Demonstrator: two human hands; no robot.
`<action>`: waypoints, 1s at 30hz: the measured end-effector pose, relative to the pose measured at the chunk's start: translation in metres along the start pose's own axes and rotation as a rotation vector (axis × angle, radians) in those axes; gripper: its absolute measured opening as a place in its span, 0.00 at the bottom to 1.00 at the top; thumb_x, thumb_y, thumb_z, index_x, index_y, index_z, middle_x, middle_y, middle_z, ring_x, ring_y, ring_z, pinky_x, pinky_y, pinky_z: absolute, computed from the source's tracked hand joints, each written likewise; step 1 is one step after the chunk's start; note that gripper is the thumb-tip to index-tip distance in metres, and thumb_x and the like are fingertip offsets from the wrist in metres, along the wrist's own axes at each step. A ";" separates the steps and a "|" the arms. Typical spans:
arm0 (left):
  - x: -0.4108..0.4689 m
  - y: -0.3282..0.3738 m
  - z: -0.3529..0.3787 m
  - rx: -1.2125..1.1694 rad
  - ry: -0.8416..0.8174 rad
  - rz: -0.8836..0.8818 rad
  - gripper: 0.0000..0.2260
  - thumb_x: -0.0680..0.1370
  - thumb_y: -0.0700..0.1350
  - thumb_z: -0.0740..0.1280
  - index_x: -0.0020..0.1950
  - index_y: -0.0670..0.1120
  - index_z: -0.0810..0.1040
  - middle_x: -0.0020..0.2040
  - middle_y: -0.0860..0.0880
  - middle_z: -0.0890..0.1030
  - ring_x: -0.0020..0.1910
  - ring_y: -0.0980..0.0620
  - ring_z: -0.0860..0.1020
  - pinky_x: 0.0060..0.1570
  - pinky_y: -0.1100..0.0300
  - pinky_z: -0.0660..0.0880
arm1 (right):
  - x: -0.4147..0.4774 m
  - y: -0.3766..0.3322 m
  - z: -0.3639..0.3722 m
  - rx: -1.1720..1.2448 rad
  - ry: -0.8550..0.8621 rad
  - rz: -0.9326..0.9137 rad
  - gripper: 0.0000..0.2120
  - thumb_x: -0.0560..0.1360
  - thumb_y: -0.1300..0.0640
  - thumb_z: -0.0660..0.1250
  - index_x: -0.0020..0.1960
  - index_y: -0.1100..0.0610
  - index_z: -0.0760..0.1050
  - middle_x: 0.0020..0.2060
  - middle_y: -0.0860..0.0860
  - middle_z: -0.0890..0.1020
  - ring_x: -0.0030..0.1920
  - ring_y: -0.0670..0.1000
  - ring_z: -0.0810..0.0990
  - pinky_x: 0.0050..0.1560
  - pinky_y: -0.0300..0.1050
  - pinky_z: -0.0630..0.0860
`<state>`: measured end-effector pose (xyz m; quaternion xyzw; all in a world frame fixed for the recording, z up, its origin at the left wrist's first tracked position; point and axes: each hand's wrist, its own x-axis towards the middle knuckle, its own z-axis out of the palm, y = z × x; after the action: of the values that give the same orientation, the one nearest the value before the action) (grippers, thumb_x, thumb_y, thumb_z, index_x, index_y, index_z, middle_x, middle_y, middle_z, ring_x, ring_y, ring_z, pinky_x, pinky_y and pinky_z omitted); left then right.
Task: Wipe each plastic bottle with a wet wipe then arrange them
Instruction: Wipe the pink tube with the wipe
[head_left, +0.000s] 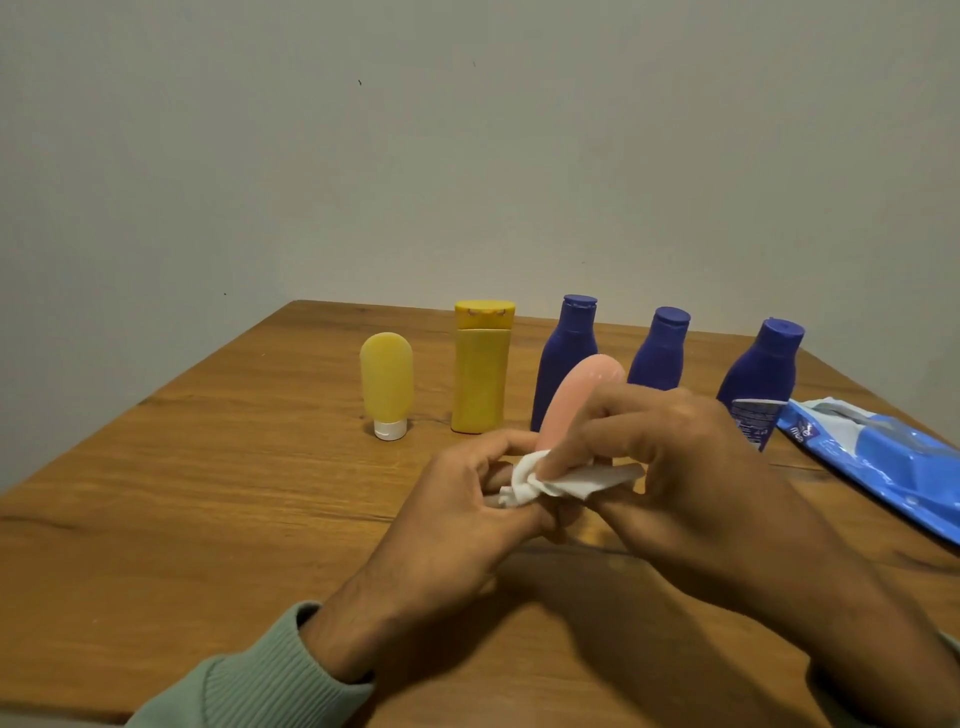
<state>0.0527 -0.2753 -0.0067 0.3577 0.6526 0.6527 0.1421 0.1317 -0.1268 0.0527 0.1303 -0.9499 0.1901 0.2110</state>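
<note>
Right of the tall yellow bottle (480, 374), nearer the person, above the worktop (208, 493): pink bottle (576, 395), long axis tilted up and away. Left hand (457, 519) grips its lower end; right hand (675, 467) pinches wet wipe (566, 480) against it.

my brown wood-grain worktop (208, 493)
pink bottle (576, 395), white wipe (561, 480), two yellow bottles (387, 382) (480, 384), three dark blue bottles (566, 358) (657, 353) (763, 369), green ribbed sleeve (249, 680)

Home room, wooden table (208, 467), bare wall (311, 156)
</note>
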 end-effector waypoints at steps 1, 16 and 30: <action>0.000 0.002 0.000 -0.024 -0.006 -0.007 0.15 0.72 0.34 0.73 0.57 0.43 0.80 0.48 0.45 0.85 0.45 0.47 0.84 0.46 0.56 0.79 | 0.000 0.001 -0.002 -0.004 0.005 -0.004 0.09 0.66 0.55 0.72 0.46 0.46 0.82 0.39 0.35 0.76 0.43 0.38 0.75 0.39 0.31 0.69; -0.006 0.004 0.004 -0.123 -0.187 -0.151 0.20 0.72 0.38 0.74 0.62 0.46 0.74 0.47 0.45 0.84 0.45 0.43 0.83 0.48 0.54 0.79 | 0.004 0.030 0.001 0.021 0.531 0.089 0.17 0.71 0.64 0.70 0.53 0.46 0.74 0.42 0.34 0.73 0.46 0.32 0.74 0.47 0.22 0.69; -0.005 0.002 0.004 -0.107 -0.098 -0.136 0.24 0.72 0.40 0.74 0.66 0.51 0.74 0.52 0.42 0.83 0.48 0.34 0.82 0.54 0.43 0.79 | 0.003 0.018 0.004 0.075 0.382 0.070 0.16 0.71 0.65 0.69 0.53 0.48 0.77 0.45 0.43 0.78 0.45 0.38 0.75 0.48 0.25 0.70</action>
<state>0.0600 -0.2757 -0.0066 0.3361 0.6319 0.6570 0.2366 0.1213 -0.1130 0.0453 0.0664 -0.8888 0.2539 0.3756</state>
